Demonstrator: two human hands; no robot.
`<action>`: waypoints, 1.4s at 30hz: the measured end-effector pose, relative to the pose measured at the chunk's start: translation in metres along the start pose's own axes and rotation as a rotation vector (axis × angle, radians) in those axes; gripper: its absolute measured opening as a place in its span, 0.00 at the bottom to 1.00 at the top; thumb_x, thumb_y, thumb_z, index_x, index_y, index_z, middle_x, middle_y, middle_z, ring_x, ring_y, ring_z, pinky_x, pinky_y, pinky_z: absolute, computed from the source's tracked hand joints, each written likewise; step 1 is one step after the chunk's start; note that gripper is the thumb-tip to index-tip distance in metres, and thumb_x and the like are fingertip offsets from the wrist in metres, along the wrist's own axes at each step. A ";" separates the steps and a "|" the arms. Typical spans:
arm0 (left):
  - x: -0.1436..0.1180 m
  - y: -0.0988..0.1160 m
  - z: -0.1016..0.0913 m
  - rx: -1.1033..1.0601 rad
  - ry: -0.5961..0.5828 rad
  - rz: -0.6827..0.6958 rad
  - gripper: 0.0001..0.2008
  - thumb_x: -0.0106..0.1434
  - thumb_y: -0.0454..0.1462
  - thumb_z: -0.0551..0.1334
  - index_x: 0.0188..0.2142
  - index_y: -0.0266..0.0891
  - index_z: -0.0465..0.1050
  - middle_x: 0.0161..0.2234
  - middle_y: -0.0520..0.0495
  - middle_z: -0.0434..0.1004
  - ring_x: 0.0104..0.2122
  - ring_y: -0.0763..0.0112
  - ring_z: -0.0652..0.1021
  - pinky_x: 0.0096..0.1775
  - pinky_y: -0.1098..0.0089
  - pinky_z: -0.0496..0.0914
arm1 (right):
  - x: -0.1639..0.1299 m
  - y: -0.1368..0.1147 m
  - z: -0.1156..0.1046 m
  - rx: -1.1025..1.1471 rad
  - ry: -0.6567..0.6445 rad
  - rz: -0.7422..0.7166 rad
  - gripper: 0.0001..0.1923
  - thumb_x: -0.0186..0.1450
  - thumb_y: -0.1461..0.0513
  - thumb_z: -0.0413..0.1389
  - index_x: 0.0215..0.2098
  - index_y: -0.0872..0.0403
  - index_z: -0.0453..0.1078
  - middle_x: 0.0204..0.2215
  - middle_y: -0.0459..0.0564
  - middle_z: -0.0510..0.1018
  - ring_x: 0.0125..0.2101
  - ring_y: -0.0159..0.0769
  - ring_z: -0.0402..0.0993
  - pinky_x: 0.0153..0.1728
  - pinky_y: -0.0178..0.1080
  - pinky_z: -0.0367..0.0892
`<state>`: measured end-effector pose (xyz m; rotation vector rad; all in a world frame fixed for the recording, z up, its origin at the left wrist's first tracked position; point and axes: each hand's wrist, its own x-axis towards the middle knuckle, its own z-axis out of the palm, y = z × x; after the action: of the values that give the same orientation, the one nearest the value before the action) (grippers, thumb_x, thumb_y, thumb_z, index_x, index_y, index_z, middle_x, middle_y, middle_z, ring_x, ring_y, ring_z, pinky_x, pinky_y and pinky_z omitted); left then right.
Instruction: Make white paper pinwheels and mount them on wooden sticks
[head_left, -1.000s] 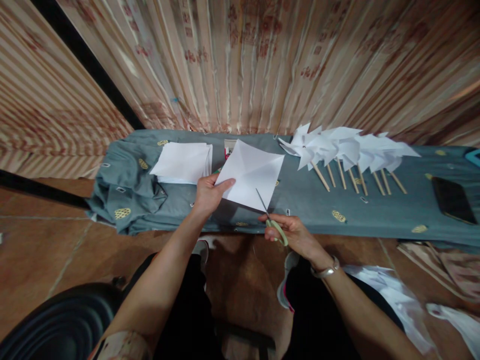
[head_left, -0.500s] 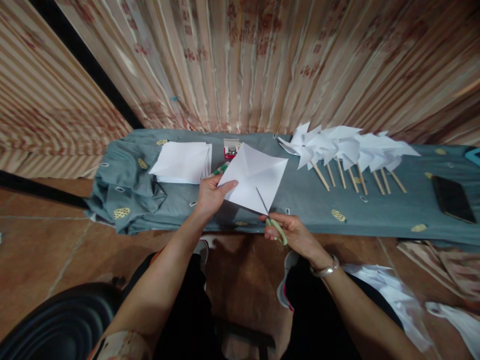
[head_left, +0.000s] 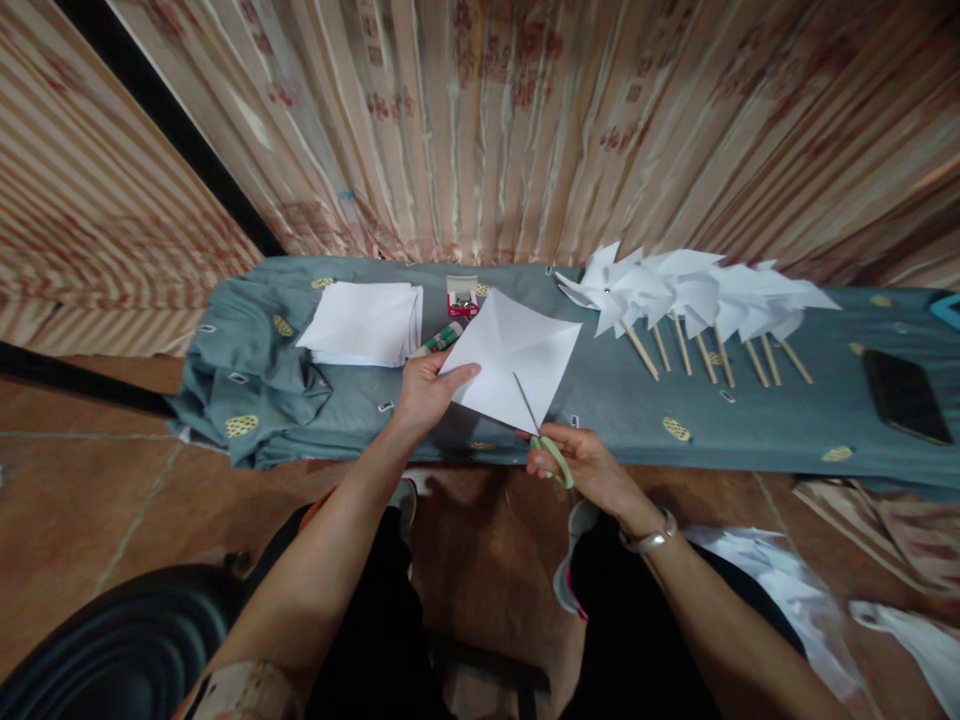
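Paper square (head_left: 510,355) has drifted right of the paper stack (head_left: 364,322); left hand (head_left: 424,392) pinches it, right hand (head_left: 577,465) clasps scissors (head_left: 541,432) biting in. Best keep blades along the crease.

We reach both bare forearms forward. Our left hand (head_left: 424,393) pinches with thumb extended and fingers curled beneath. Our right hand (head_left: 581,463), a bracelet at the wrist, closes in a grip, knuckles up.
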<state>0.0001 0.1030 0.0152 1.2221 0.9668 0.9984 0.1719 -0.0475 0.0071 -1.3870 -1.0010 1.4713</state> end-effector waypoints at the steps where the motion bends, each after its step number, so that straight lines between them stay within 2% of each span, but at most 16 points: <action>1: 0.000 0.000 0.000 0.000 0.002 -0.004 0.12 0.41 0.40 0.73 0.26 0.36 0.81 0.21 0.51 0.77 0.20 0.74 0.71 0.24 0.72 0.67 | 0.000 0.000 0.000 0.002 0.002 0.003 0.21 0.50 0.49 0.69 0.29 0.56 0.73 0.23 0.45 0.73 0.24 0.26 0.65 0.23 0.31 0.61; 6: 0.001 -0.001 -0.001 -0.006 0.002 -0.016 0.13 0.41 0.40 0.73 0.27 0.36 0.82 0.21 0.51 0.77 0.20 0.74 0.71 0.23 0.72 0.66 | 0.001 0.001 0.001 0.032 0.014 0.027 0.22 0.47 0.49 0.71 0.27 0.55 0.72 0.22 0.43 0.73 0.22 0.26 0.65 0.22 0.30 0.60; 12: 0.001 -0.003 0.000 0.013 -0.004 -0.010 0.13 0.41 0.41 0.73 0.26 0.36 0.81 0.22 0.51 0.77 0.21 0.73 0.71 0.25 0.71 0.67 | 0.000 -0.001 0.001 0.033 0.002 0.006 0.21 0.50 0.49 0.69 0.32 0.55 0.73 0.24 0.44 0.75 0.23 0.26 0.66 0.23 0.31 0.62; 17: 0.000 -0.005 0.000 0.027 -0.015 -0.001 0.13 0.41 0.42 0.73 0.25 0.36 0.81 0.22 0.51 0.76 0.21 0.73 0.71 0.25 0.72 0.66 | 0.000 -0.003 0.002 0.049 0.009 0.002 0.22 0.49 0.48 0.70 0.26 0.54 0.69 0.24 0.44 0.75 0.23 0.26 0.67 0.23 0.31 0.62; 24: 0.001 -0.007 0.000 0.040 -0.022 0.010 0.13 0.42 0.42 0.73 0.25 0.36 0.80 0.22 0.51 0.77 0.21 0.73 0.71 0.24 0.72 0.66 | 0.000 -0.005 0.002 0.044 0.022 0.034 0.23 0.47 0.48 0.70 0.23 0.54 0.67 0.22 0.43 0.75 0.22 0.25 0.67 0.22 0.30 0.63; 33: 0.002 -0.012 0.000 0.043 -0.026 -0.021 0.13 0.42 0.42 0.73 0.26 0.37 0.81 0.22 0.51 0.77 0.22 0.72 0.72 0.25 0.71 0.65 | 0.000 -0.004 0.002 0.031 0.012 0.001 0.22 0.49 0.48 0.69 0.24 0.54 0.66 0.22 0.44 0.75 0.22 0.25 0.66 0.22 0.31 0.61; 42: 0.001 -0.012 -0.001 0.047 -0.024 -0.017 0.12 0.42 0.42 0.73 0.26 0.38 0.81 0.22 0.51 0.77 0.21 0.72 0.72 0.24 0.71 0.65 | 0.000 -0.007 0.003 0.055 0.026 0.050 0.22 0.47 0.50 0.71 0.23 0.54 0.67 0.21 0.42 0.74 0.21 0.25 0.66 0.22 0.31 0.61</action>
<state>0.0008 0.1035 0.0028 1.2608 0.9851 0.9506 0.1690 -0.0454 0.0136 -1.3972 -0.9085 1.5030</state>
